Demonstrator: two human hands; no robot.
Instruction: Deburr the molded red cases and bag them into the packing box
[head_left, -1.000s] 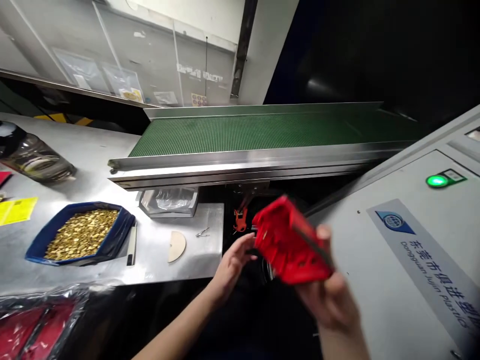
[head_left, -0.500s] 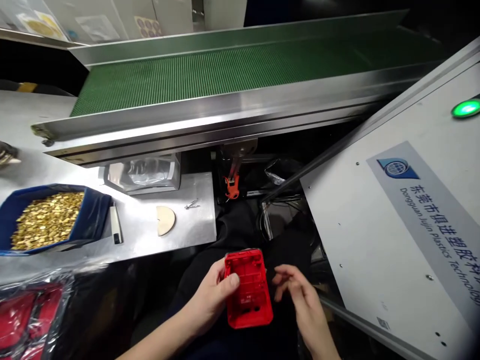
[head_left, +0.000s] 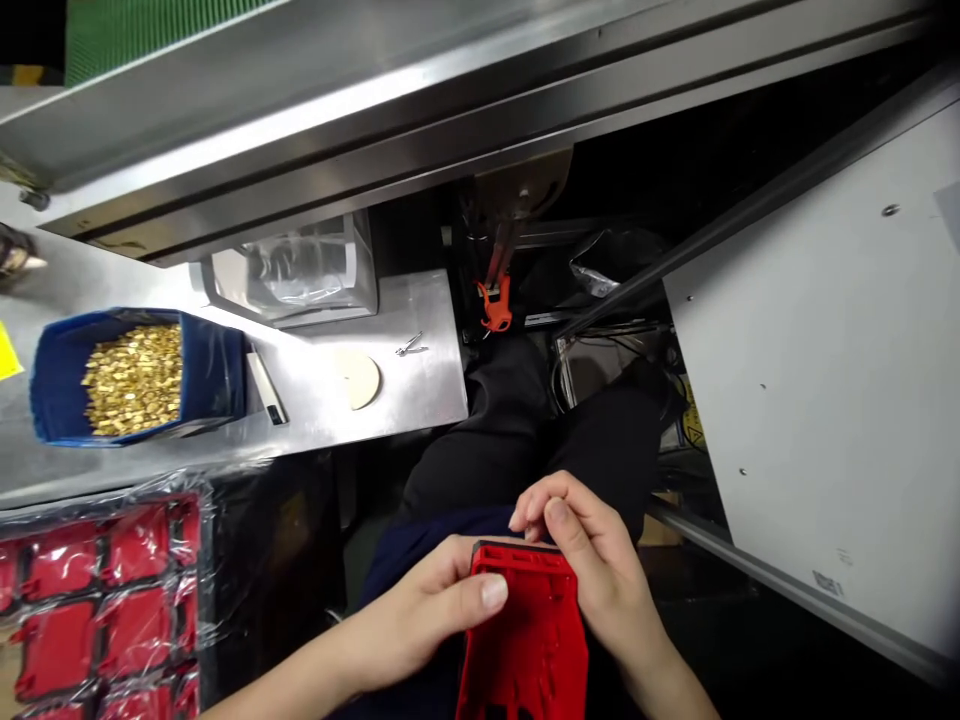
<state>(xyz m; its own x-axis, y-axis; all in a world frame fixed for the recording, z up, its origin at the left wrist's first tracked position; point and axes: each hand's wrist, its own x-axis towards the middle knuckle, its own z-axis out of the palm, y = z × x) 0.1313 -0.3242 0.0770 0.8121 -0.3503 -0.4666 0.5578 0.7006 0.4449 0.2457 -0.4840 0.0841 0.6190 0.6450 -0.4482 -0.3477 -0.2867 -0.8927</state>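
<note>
My left hand [head_left: 439, 605] is closed round the left side of a red plastic housing [head_left: 525, 625], thumb over its rim and the other fingers beneath. The housing is an open shell with moulded ribs inside; its lower end runs out of the picture. My right hand [head_left: 592, 560] is at the housing's upper right corner, fingers curled and thumb bent in against them. Whether anything small is in that pinch is hidden. Both hands are low in the picture, above a dark-clothed lap [head_left: 480, 470].
On the metal table [head_left: 420, 400] are a blue bin [head_left: 217, 370] of brass-coloured pieces [head_left: 135, 380], a white-handled cutter [head_left: 266, 390], a pale half-disc [head_left: 360, 380] and a clear-fronted box [head_left: 292, 270]. Wrapped red parts [head_left: 135, 630] lie lower left. A conveyor [head_left: 337, 120] crosses above; a white machine panel [head_left: 825, 380] stands right.
The view has tilted down and left. My left hand has brought the housing closer and tipped it. My right hand has moved in to the housing's upper edge, its fingers curling closer together.
</note>
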